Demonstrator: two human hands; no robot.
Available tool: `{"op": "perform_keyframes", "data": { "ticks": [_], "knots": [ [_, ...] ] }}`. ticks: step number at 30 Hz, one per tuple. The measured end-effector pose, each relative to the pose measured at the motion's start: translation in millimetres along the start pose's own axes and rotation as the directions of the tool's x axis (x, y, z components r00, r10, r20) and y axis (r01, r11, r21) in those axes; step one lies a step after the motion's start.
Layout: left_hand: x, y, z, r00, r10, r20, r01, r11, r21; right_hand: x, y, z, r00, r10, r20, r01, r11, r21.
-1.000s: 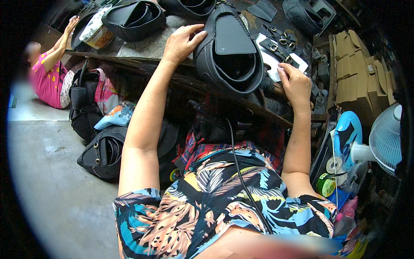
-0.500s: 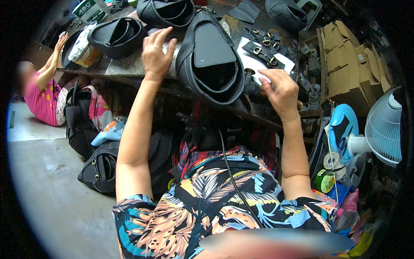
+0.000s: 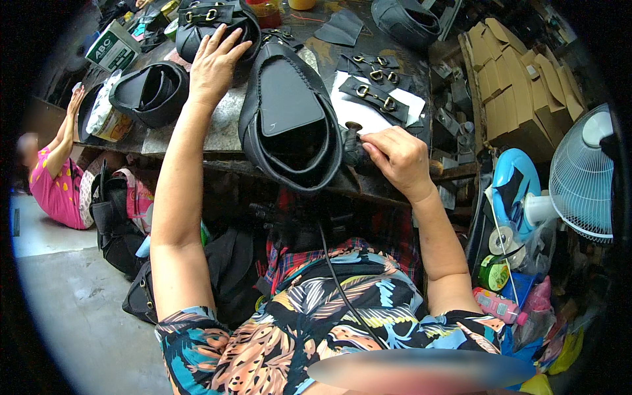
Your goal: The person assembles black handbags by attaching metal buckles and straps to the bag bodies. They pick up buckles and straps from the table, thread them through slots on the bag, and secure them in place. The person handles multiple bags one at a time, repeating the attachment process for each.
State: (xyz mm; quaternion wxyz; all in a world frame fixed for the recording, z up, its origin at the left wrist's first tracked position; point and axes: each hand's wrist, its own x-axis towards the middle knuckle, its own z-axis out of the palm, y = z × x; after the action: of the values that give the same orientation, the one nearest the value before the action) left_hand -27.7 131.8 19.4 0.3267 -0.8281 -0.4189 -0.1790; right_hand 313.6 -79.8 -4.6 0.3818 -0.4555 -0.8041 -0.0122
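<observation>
Far left, off the desk point(image 3: 197, 135): another person in a pink top point(image 3: 54, 191) sits on the floor, one arm raised to the desk edge. Not the wearer's hands.

On the desk's left part, a black bag shell point(image 3: 150, 92) lies open-side up beside a wrapped tin point(image 3: 105, 118); a small green-and-white carton point(image 3: 113, 47) sits behind them.

Left hand point(image 3: 214, 62): fingers spread and flat, palm down, grasping nothing. It rests at the near rim of a second black bag with buckled straps point(image 3: 214, 20), by the top left shoulder of the central piece. Judged: the hand is there as a brace to steady the work while the other hand does the fine job.

Central piece: large black leather bag body point(image 3: 289, 118), lying on the desk with its near end overhanging the front edge. Long axis runs away from the wearer, leaning slightly left at the far end. The narrower, closed end points away; the wide open mouth faces the wearer and upward. Judged: the overhang leaves the mouth and right flank open to the hand.

Right hand point(image 3: 395, 155): fingers closed together, pinching a small dark fitting point(image 3: 354, 130) against the bag's right flank.

Right of it: strap pieces with brass buckles point(image 3: 375, 95) on white paper point(image 3: 349, 108). Further right: stacked cardboard boxes point(image 3: 510, 95), white fan point(image 3: 586, 178).
</observation>
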Motion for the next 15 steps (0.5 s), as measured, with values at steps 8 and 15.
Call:
{"op": "perform_keyframes", "data": {
  "ticks": [8, 15],
  "knots": [
    [-7.7, -8.0, -8.5, 0.995, -0.012, 0.097, 0.006, 0.999, 0.054, -0.8, 2.2, -41.2, 0.986, 0.157, 0.064, -0.163, 0.980, 0.114],
    [-11.9, -16.9, 0.0, 0.997, -0.010, 0.072, 0.011, 1.000, -0.005, -19.9, -10.1, -35.4, 0.975, 0.133, 0.177, -0.126, 0.991, -0.049]
  ]
}}
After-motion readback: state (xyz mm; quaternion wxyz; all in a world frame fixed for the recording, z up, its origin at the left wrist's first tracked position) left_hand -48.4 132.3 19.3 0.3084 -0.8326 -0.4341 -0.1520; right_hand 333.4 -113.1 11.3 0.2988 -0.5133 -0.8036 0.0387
